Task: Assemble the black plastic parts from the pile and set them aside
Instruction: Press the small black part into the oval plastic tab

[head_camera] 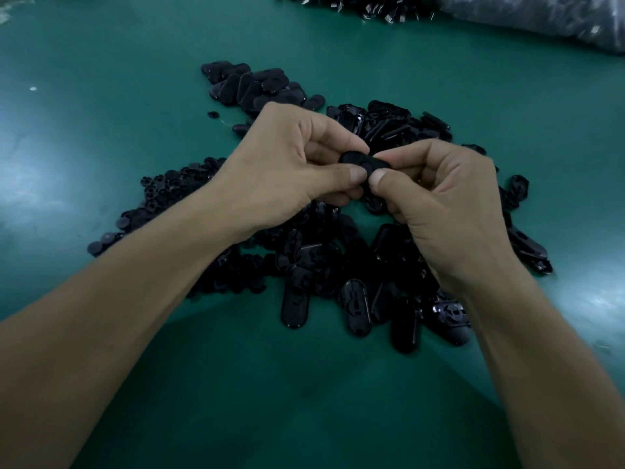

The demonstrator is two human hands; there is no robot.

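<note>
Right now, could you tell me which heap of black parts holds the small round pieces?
The low heap just left of the left hand: its pieces are small discs, while the other heaps hold long oval plates.

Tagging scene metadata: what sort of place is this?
Probably a factory assembly bench: green table mat, heaps of identical black plastic parts, a plastic bag at the far right. The left hand and right hand pinch one black part between them.

A green table [101,147] bears a spread pile of black plastic parts [314,262], a plastic bag [541,18] beyond.
</note>
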